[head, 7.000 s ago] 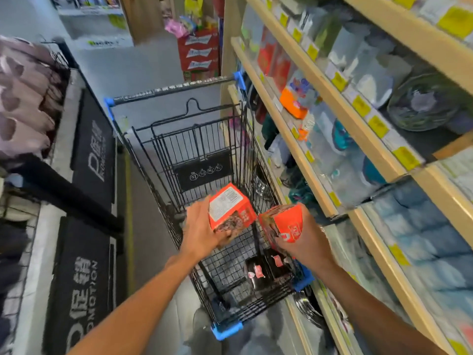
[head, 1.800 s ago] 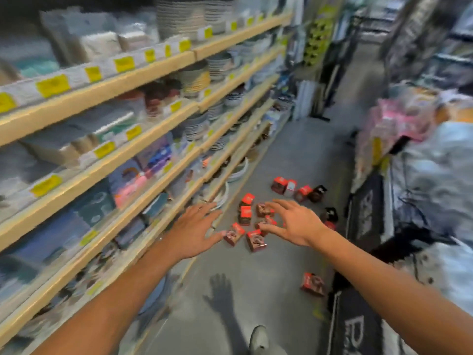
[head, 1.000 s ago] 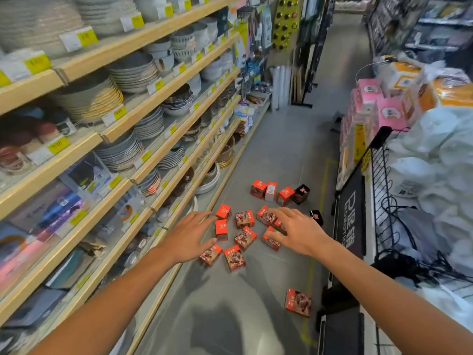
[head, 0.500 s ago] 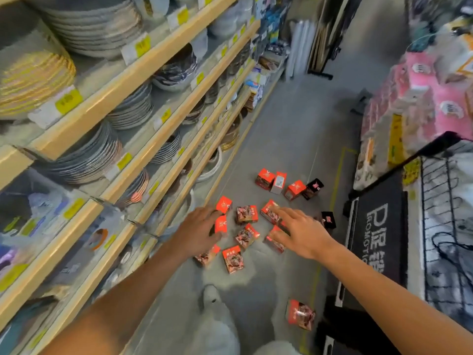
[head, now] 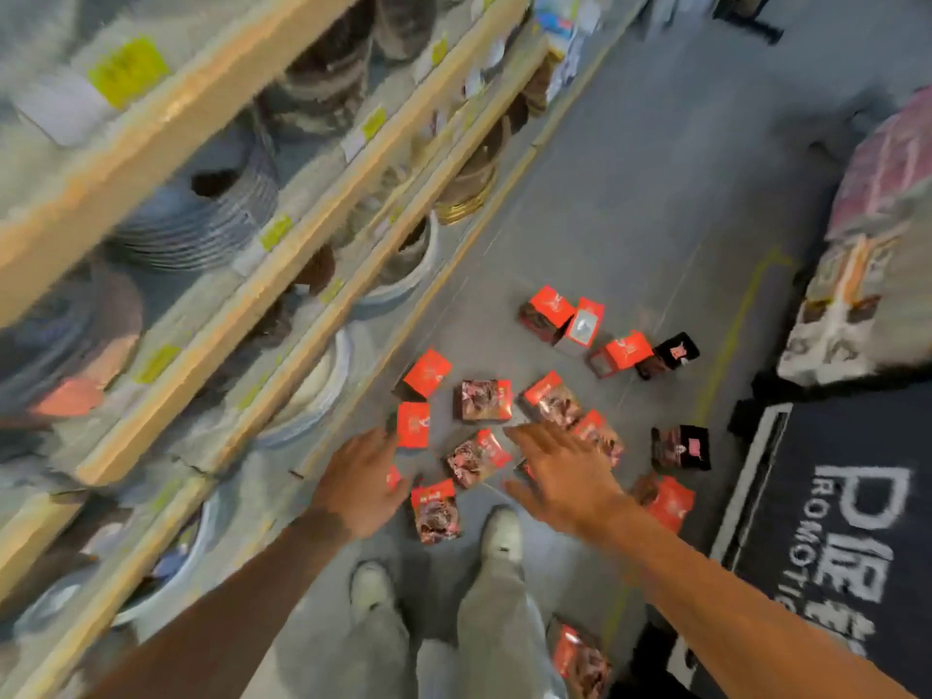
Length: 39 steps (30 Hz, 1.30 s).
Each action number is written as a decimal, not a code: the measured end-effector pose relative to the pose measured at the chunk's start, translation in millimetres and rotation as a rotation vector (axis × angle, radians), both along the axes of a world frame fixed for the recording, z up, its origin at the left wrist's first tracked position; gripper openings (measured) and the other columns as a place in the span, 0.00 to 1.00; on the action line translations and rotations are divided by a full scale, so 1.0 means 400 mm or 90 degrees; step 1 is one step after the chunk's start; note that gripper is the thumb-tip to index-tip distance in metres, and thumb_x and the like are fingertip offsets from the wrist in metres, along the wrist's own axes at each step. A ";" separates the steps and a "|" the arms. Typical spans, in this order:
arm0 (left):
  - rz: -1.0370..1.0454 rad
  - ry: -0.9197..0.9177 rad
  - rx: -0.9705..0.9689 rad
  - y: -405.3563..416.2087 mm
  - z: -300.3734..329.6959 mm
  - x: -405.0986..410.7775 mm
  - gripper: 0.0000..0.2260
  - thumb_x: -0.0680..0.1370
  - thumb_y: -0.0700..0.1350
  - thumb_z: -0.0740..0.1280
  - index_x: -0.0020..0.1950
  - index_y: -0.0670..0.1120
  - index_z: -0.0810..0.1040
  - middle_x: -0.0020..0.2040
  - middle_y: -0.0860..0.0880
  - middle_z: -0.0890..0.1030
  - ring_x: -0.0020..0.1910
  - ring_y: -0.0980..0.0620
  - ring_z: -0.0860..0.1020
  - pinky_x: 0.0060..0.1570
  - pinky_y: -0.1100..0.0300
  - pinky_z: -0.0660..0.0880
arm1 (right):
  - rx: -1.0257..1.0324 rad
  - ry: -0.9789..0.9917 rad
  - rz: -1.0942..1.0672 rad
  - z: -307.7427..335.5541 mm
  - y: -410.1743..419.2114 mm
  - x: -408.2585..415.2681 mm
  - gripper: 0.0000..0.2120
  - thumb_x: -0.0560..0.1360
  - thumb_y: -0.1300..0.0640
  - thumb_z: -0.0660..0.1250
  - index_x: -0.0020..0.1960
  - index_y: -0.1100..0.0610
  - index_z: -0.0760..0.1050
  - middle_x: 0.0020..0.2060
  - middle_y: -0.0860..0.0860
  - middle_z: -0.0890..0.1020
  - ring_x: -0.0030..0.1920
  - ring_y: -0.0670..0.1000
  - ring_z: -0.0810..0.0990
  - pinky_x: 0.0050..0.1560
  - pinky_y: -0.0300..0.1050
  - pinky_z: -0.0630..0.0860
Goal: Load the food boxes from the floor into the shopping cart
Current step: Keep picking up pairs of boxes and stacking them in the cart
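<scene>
Shift since earlier: both hands are dropping lower over the scatter than half a second back; the view is tipping steeply down, so the person's shoes [head: 499, 534] are now showing just beneath the boxes. Seven seconds back both hands were holding boxes over the cart; now they are carrying nothing.

Left hand [head: 359, 484]: reaching out with fingers spread and straight, gripping nothing. It is covering most of one red box [head: 393, 477], whose corner is peeking out at the thumb side; contact cannot be told.

Right hand [head: 565, 471]: also splayed flat, holding nothing, fingertips coming over the middle of the cluster [head: 479, 411]. A box edge is showing just under the palm.

Food boxes: still lying on the grey floor [head: 630, 194] beside the bottom shelf [head: 312, 345]. Red ones are bunching near the hands; a second group [head: 605, 335] is sitting farther up the aisle; a black box [head: 681, 449] is lying near the promotion mat [head: 832, 522]; one stray box [head: 580, 658] is lying behind the feet.

Shopping cart: not in view.

Meaning for the task: judging by this, a fresh pickup is starting, one box per hand. Plenty remain on the floor, so several more trips look likely.

Watch: the picture is blurring from head motion; exact finger contact is uncertain.
</scene>
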<state>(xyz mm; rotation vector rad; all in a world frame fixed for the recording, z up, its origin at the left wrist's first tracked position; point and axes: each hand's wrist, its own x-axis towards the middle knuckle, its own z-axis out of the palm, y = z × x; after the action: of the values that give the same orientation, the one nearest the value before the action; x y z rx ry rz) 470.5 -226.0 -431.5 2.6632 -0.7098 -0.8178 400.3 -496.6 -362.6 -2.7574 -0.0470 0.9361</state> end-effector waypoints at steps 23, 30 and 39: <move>0.609 0.062 0.063 -0.177 -1.163 0.144 0.61 0.61 0.65 0.80 0.80 0.41 0.50 0.77 0.39 0.62 0.75 0.37 0.64 0.71 0.43 0.66 | 0.071 -0.059 0.045 -1.070 -0.137 0.148 0.33 0.77 0.33 0.56 0.78 0.46 0.63 0.72 0.44 0.73 0.72 0.50 0.72 0.65 0.48 0.73; 0.632 0.049 0.037 -0.154 -1.152 0.132 0.39 0.62 0.63 0.79 0.63 0.49 0.64 0.52 0.50 0.75 0.47 0.48 0.78 0.43 0.51 0.80 | 0.100 -0.049 0.072 -1.100 -0.099 0.196 0.35 0.78 0.35 0.57 0.81 0.45 0.56 0.77 0.44 0.66 0.77 0.50 0.64 0.72 0.48 0.65; 0.608 0.093 0.013 -0.040 -0.913 0.130 0.39 0.57 0.75 0.73 0.58 0.56 0.64 0.50 0.53 0.79 0.46 0.45 0.82 0.45 0.53 0.78 | 0.113 -0.070 0.110 -1.079 0.010 0.471 0.48 0.69 0.50 0.75 0.82 0.55 0.54 0.76 0.54 0.66 0.75 0.59 0.65 0.72 0.53 0.67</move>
<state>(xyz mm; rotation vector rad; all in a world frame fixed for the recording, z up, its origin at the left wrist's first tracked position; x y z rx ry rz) 522.6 -241.9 -796.6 2.4617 0.5894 -0.6935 588.7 -492.6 -794.2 -2.6677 -0.3734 0.7760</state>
